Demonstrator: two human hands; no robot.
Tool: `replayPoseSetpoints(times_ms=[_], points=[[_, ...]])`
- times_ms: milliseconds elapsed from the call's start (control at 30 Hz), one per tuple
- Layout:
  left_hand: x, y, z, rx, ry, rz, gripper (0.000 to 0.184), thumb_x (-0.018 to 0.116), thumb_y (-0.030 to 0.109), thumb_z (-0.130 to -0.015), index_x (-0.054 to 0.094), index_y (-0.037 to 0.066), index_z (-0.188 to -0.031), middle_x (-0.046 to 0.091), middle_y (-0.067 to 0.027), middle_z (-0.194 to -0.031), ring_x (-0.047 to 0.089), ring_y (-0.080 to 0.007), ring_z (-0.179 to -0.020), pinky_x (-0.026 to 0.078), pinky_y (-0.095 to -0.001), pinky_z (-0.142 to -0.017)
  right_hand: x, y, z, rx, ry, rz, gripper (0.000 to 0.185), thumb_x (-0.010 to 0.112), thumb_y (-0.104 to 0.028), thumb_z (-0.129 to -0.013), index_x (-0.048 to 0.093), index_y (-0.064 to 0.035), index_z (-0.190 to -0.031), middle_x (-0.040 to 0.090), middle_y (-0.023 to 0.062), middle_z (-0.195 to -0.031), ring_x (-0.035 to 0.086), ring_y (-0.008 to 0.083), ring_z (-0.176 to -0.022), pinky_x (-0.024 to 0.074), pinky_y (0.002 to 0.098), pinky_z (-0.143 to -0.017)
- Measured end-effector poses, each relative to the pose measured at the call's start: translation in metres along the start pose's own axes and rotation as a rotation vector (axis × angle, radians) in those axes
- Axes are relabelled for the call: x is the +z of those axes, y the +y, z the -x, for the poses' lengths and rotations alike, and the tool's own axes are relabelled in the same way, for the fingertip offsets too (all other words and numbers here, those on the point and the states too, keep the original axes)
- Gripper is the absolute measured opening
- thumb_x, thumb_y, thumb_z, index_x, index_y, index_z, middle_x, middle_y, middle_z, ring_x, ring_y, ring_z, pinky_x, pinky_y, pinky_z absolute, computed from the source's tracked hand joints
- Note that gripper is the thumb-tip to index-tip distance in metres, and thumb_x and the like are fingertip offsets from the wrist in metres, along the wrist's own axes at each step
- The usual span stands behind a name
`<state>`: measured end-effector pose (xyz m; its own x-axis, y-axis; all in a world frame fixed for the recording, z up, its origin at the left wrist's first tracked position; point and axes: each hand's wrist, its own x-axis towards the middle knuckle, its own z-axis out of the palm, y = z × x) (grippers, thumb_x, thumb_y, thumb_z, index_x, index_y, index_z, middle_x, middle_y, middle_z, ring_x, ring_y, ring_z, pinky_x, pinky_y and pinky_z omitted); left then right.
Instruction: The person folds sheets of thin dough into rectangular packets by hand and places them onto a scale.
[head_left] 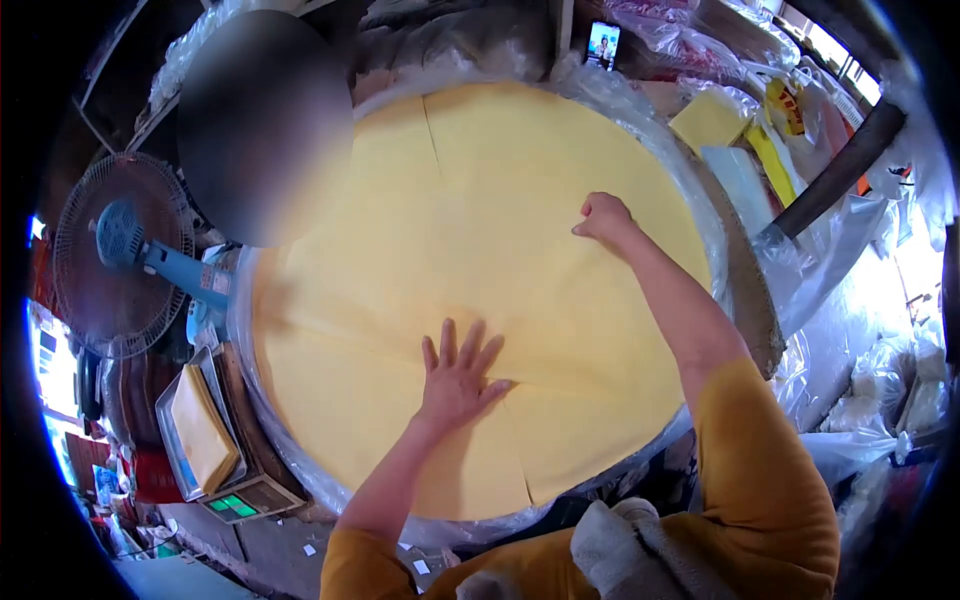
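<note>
A large yellow sheet (560,300), paper or cloth, covers a wide table with a rounded outline. Slits or seam lines run in from its far and near edges, and a faint crease crosses it. My left hand (460,378) lies flat on the near middle of the sheet, fingers spread, nothing under the palm that I can see. Farther out and to the right, my right hand (607,218) is closed with its fingers curled together, over or touching the sheet. Whatever it may hold is hidden by the fingers.
Clear plastic film (708,230) wraps the table's rim. Left stand a blue fan (185,272) and a scale (235,505) with a metal tray bearing folded yellow pieces (205,430). A lit phone (602,46) is at the back; plastic bags (810,120) crowd the right. A blurred patch hides the upper left.
</note>
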<state>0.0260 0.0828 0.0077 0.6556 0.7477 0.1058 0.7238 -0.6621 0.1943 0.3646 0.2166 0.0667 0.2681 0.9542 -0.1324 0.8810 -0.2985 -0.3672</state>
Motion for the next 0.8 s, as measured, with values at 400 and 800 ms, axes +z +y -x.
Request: replayPoseSetpoints(times_ms=[400, 800], points=[[0.003, 0.001, 0.003, -0.041, 0.019, 0.005, 0.065, 0.045, 0.061, -0.085, 0.037, 0.027, -0.140, 0.024, -0.0050, -0.150, 0.009, -0.0403, -0.139, 0.007, -0.0669, -0.103, 0.012, -0.006, 0.121, -0.801, 0.430, -0.083, 0.008, 0.055, -0.004, -0.079, 0.053, -0.0055, -0.086, 0.058, 0.0104, -0.084, 0.059, 0.0288, -0.079, 0.0483, 0.0387, -0.065], [-0.002, -0.015, -0.013, -0.181, -0.237, 0.145, 0.063, 0.057, 0.037, -0.082, 0.036, 0.022, -0.140, 0.029, -0.0087, -0.147, 0.012, -0.0392, -0.138, 0.010, -0.0612, -0.107, 0.046, 0.003, 0.148, -0.829, 0.479, -0.019, 0.028, 0.052, 0.006, -0.073, 0.057, -0.0047, -0.098, 0.061, 0.0116, -0.103, 0.058, 0.0293, -0.092, 0.0458, 0.0408, -0.085]])
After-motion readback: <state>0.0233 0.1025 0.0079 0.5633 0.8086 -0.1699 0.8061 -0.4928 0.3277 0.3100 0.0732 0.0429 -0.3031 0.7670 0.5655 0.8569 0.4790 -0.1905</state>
